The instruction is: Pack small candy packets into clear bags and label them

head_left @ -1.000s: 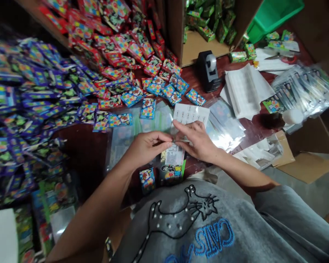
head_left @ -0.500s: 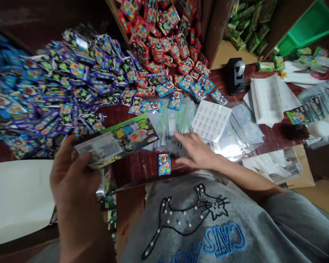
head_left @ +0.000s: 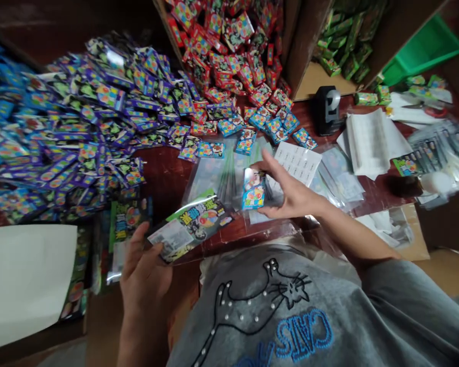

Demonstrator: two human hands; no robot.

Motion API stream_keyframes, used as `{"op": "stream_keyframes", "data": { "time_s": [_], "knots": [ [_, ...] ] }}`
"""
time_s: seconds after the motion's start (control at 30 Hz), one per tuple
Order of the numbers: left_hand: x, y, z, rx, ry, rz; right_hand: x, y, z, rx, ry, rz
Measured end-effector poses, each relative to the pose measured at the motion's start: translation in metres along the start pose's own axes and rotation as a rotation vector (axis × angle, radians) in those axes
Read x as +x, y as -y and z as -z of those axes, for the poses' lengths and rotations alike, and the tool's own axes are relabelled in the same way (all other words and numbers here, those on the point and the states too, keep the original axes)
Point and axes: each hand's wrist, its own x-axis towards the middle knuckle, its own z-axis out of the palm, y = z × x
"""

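Observation:
My left hand (head_left: 147, 260) grips the lower left end of a printed plastic pouch (head_left: 195, 224), black and green with a clear window, tilted up to the right. Between the thumb and fingers of my right hand (head_left: 285, 191) is a small blue box (head_left: 253, 189) with colourful print, held over the clear plastic bags (head_left: 210, 176). The two held things are a short way apart. A few more blue boxes (head_left: 246, 141) lie just beyond the bags. A sheet of small white labels (head_left: 300, 162) lies behind my right hand.
Purple boxes (head_left: 99, 112) are heaped at the left, red ones (head_left: 229, 56) in a carton at the back. A black tape dispenser (head_left: 327, 109), a stack of papers (head_left: 367, 142) and a green tray (head_left: 424, 48) stand to the right. A white container (head_left: 26, 280) is at the left edge.
My right hand has picked the small blue box up from the table edge and raised it over the bags. My left hand has moved right and towards me with the pouch.

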Motion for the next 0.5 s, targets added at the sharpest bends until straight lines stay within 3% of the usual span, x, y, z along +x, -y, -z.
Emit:
{"op": "stream_keyframes", "data": {
  "time_s": [0.1,0.2,0.37,0.5],
  "knots": [
    [0.003,0.005,-0.014,0.034,0.084,0.084,0.006,0.002,0.021,-0.019,0.19,0.114],
    [0.007,0.008,-0.022,0.08,0.12,0.115,0.01,0.003,0.027,-0.041,0.311,0.122],
    [0.01,0.014,-0.025,0.154,0.146,0.012,0.013,-0.004,0.028,-0.05,0.383,0.123],
    [0.006,0.014,-0.034,0.157,0.276,0.105,0.019,-0.017,0.033,-0.071,0.414,0.092]
  ]
}}
